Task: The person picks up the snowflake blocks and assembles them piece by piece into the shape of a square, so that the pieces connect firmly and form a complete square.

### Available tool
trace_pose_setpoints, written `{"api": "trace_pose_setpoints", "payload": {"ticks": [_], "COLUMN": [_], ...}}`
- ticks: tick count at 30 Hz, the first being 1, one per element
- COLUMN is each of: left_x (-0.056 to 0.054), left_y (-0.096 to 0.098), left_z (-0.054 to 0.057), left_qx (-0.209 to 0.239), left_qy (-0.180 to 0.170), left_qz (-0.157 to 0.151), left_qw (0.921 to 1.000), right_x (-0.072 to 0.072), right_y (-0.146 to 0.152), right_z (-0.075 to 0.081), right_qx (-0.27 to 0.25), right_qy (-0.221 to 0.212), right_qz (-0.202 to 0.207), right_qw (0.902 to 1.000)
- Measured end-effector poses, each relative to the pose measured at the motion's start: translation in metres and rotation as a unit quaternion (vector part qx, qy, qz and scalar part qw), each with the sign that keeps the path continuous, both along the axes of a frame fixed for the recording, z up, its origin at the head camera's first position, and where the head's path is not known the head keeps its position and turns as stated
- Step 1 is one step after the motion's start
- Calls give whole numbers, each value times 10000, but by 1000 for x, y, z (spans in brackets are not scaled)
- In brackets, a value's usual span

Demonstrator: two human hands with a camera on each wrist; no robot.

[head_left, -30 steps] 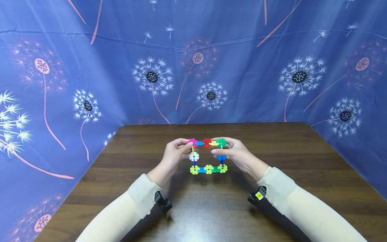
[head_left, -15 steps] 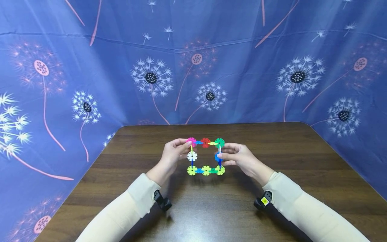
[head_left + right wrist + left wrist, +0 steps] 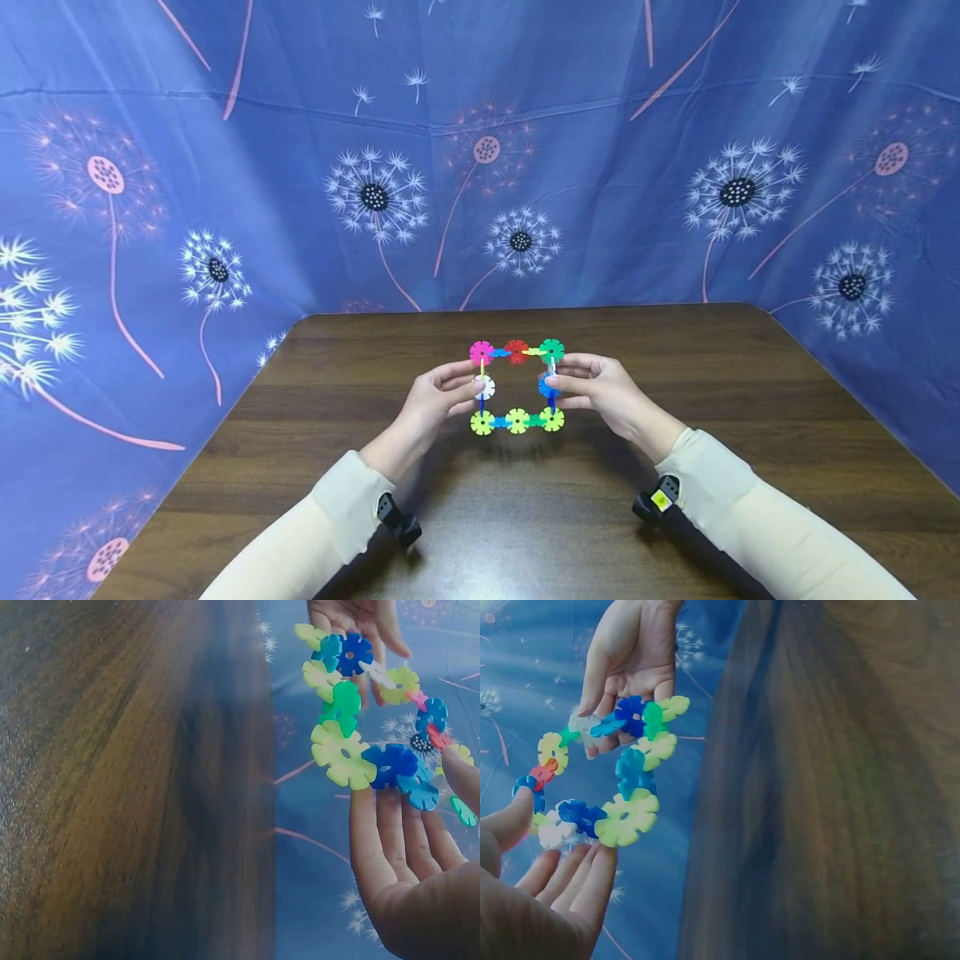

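Note:
A square frame of interlocking plastic flower discs [image 3: 517,421] is held upright above the table in the head view. Pink, red and green discs run along its top, yellow-green ones along the bottom. The left hand [image 3: 433,400] pinches the frame's left side at the white disc [image 3: 486,388], thumb in front. On the opposite side, the right hand [image 3: 609,392] pinches the blue disc [image 3: 547,384] between thumb and fingers. In the right wrist view, the right hand's fingers [image 3: 365,832] lie against the near discs. Fingers partly cover both side discs.
Below the frame lies a brown wooden table [image 3: 517,517]. Behind and beside it hangs a blue cloth [image 3: 450,275] with a dandelion print. Each wrist wears a small black camera, the left camera [image 3: 399,521] and the right camera [image 3: 656,500].
The right hand has slid down from the top right corner to the blue disc. More recently, the left hand has moved down from the pink corner disc to the white disc.

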State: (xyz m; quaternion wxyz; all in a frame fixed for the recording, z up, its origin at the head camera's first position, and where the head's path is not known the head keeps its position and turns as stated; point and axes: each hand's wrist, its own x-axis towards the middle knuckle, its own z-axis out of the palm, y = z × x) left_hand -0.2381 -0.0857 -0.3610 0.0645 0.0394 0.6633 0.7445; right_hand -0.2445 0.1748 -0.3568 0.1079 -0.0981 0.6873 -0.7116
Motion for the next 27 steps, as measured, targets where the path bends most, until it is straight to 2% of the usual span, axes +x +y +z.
{"api": "trace_pose_setpoints", "payload": {"ticks": [4, 10, 18, 23, 27], "left_x": [3, 5, 2, 2, 1], "left_y": [-1, 1, 2, 1, 2], "left_z": [-7, -7, -5, -3, -3], "left_qx": [47, 147, 288, 362, 421], "left_qy": [-49, -1, -54, -49, -62], "left_qz": [-24, 274, 654, 728, 739], "left_qw": [10000, 9995, 9974, 9967, 9964], "right_x": [0, 2, 2, 1, 0], "right_y": [0, -1, -1, -2, -2], "right_z": [0, 0, -5, -8, -9], "right_qx": [52, 48, -502, -788, -937], "right_qy": [-76, -102, 9, 73, 102], "right_qz": [-59, -122, -21, 19, -120], "right_qw": [9999, 9999, 9987, 9969, 9955]}}
